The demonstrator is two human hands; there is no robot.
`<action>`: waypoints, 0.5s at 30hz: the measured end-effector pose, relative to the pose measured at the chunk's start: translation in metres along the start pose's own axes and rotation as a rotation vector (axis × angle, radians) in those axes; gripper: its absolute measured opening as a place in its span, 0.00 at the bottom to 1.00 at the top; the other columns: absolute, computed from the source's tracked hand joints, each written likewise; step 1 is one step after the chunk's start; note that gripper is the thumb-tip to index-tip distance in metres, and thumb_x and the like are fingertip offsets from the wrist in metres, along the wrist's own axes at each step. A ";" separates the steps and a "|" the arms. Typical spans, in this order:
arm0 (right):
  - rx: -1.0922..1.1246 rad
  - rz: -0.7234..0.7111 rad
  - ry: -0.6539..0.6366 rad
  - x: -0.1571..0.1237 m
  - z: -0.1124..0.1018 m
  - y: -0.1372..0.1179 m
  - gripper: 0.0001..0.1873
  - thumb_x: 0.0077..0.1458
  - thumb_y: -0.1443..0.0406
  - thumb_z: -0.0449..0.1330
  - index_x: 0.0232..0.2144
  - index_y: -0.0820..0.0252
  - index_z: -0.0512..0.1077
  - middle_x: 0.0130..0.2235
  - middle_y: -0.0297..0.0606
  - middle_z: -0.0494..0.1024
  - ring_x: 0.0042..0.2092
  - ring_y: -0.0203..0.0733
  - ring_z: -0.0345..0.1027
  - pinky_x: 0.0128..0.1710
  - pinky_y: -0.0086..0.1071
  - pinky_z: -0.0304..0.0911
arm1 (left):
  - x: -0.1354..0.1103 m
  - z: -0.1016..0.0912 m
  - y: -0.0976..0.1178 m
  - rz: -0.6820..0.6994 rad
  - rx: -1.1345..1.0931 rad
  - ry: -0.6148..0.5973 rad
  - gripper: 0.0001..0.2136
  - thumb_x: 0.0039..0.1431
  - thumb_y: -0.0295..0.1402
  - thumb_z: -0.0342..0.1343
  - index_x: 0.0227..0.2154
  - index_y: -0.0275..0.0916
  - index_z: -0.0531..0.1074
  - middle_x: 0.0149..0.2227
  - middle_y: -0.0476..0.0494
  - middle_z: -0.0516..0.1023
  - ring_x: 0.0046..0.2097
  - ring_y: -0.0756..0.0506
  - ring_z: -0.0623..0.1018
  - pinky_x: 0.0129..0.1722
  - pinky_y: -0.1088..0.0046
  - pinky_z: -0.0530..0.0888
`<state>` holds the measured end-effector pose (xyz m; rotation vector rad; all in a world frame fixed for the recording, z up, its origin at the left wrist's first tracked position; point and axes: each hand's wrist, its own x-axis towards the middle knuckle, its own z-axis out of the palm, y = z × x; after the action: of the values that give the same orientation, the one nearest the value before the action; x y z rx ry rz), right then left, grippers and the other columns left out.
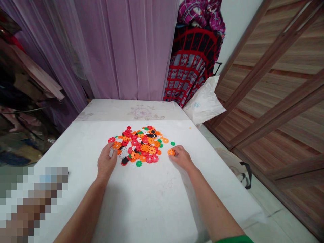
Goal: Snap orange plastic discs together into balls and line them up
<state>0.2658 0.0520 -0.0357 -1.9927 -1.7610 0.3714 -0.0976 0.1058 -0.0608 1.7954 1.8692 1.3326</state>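
Observation:
A heap of small flower-shaped plastic discs [141, 145], red, orange, white, black and green, lies in the middle of a white-covered table [141, 199]. My left hand [106, 162] rests at the heap's left edge, fingers curled and touching the discs there. To the right of the heap, my right hand [181, 157] pinches an orange disc [171, 152]. A single green disc [172, 143] lies just above that hand, and another green disc [139, 163] sits at the heap's near edge.
Purple curtains [121, 47] hang behind the table. A red wire rack [192, 67] draped with cloth stands at the back right, with a white plastic bag [205, 103] beside it. Wooden panelling [278, 84] lines the right side. A blurred patch covers the lower left.

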 end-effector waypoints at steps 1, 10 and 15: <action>-0.011 0.000 0.000 0.000 0.000 0.000 0.13 0.49 0.64 0.63 0.40 0.56 0.76 0.46 0.36 0.73 0.36 0.34 0.70 0.42 0.27 0.66 | 0.000 0.000 0.001 0.003 0.006 -0.001 0.20 0.59 0.40 0.50 0.52 0.41 0.72 0.54 0.40 0.75 0.54 0.41 0.75 0.54 0.61 0.72; -0.021 0.012 0.012 0.001 0.002 -0.001 0.14 0.49 0.63 0.62 0.40 0.54 0.76 0.46 0.35 0.73 0.37 0.34 0.71 0.42 0.28 0.66 | -0.001 0.000 0.002 0.003 -0.002 0.006 0.19 0.59 0.39 0.50 0.51 0.42 0.72 0.54 0.41 0.75 0.55 0.41 0.74 0.53 0.63 0.73; -0.068 0.047 -0.034 0.003 -0.002 -0.002 0.23 0.49 0.58 0.64 0.49 0.56 0.74 0.49 0.39 0.73 0.38 0.37 0.71 0.41 0.30 0.66 | -0.001 0.001 0.000 0.022 -0.021 0.021 0.18 0.58 0.38 0.51 0.50 0.42 0.72 0.54 0.41 0.75 0.55 0.42 0.74 0.58 0.63 0.70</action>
<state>0.2657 0.0547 -0.0326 -2.0897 -1.7729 0.3669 -0.0965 0.1054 -0.0614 1.8037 1.8437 1.3795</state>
